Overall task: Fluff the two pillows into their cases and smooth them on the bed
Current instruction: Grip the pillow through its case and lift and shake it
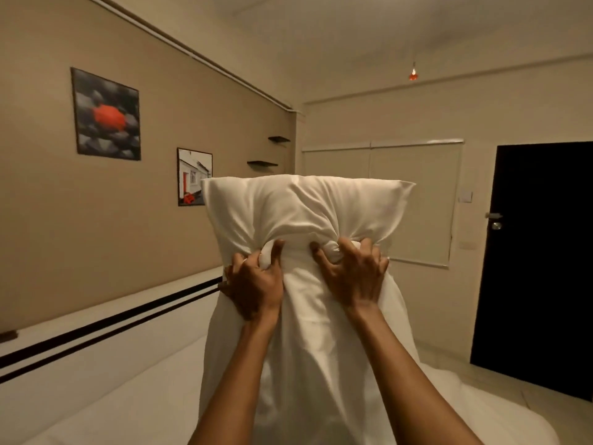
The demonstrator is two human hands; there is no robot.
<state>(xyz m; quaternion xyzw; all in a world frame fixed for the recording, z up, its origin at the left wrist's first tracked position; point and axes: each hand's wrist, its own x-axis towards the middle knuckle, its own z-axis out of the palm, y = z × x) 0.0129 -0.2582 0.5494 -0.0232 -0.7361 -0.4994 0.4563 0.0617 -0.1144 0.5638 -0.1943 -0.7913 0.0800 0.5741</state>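
Dim beige bedroom, bed [106, 396] below. Fingers [272, 248] of left hand [255, 284] and right hand [353, 274] clenched tight, bunching white case [321, 364] at mid-height. Pillow [305, 207] bulging directly above fingers, long axis level, both hands equally near. Loose case hanging below toward bed. Probably shaking pillow deeper next. Second pillow unseen.

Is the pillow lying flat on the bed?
No, the pillow is held upright in the air, gripped by the left hand and right hand.
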